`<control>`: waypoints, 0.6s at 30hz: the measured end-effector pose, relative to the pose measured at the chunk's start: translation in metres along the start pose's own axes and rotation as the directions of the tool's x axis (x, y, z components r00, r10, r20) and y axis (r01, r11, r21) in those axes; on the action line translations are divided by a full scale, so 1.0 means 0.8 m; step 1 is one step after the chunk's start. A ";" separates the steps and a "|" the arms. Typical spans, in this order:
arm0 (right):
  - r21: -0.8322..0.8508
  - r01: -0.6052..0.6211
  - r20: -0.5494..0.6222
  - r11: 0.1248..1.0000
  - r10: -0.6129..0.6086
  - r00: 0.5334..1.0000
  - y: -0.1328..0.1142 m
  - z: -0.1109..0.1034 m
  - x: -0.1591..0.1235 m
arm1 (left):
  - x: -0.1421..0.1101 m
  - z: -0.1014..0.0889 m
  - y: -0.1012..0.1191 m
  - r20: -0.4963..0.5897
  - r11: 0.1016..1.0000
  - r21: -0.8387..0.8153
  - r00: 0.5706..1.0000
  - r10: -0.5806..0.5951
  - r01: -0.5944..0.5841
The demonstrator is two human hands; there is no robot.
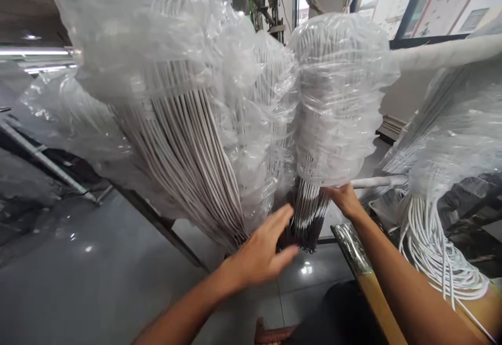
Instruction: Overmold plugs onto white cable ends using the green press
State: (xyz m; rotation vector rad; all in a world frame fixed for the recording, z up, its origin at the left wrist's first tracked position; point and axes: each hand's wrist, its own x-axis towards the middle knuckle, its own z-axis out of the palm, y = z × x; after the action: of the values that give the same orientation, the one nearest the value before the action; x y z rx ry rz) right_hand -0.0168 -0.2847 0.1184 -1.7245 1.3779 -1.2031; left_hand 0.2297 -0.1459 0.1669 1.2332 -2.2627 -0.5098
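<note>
A hanging bundle of thin cables with dark lower ends (308, 206) is wrapped over most of its length in clear plastic wrap (335, 104). My right hand (345, 199) is closed at the wrap's lower right edge, its fingertips partly hidden. Left of the dark ends, my left hand (264, 245) is open, fingers stretched out and thumb apart, holding nothing. Close beside it hangs a larger bundle of grey cables (188, 151), its top covered by a loose plastic bag (137, 36).
White cables (439, 245) spill from another wrapped bundle at the right. A padded horizontal bar (451, 55) runs at upper right. A narrow board with tape (366, 277) lies beneath my right forearm. Grey tiled floor (98, 277) shows below, with windows behind.
</note>
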 end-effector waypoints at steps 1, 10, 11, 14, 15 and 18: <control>-0.008 -0.027 0.014 1.000 0.027 1.000 -0.004 -0.005 -0.004 | 0.024 0.021 -0.007 -0.047 0.999 -0.038 0.999 -0.025 0.023; -0.042 -0.109 0.119 0.993 0.114 0.986 -0.050 -0.062 -0.077 | 0.154 0.107 -0.007 -0.551 0.949 -0.312 0.803 -0.229 0.057; -0.003 -0.083 0.156 0.997 0.082 0.984 -0.056 -0.064 -0.083 | 0.152 0.101 -0.001 -0.548 0.934 -0.357 0.803 -0.233 0.027; 0.194 -0.102 0.237 0.976 0.054 0.970 -0.072 -0.059 -0.096 | 0.148 0.082 0.015 -0.622 0.908 -0.396 0.767 -0.158 -0.134; 0.281 -0.132 0.245 0.951 0.063 0.968 -0.076 -0.056 -0.100 | 0.151 0.075 0.021 -0.680 0.912 -0.365 0.723 -0.124 -0.187; 0.493 -0.147 0.196 0.858 0.056 0.979 -0.083 -0.058 -0.112 | 0.174 0.055 0.039 -0.844 0.944 -0.189 0.536 -0.014 -0.272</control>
State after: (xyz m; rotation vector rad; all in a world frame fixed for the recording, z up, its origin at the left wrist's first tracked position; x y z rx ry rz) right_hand -0.0364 -0.1777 0.1710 -1.3278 0.9251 -1.1896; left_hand 0.1186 -0.2449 0.1841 0.8485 -1.3458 -0.1166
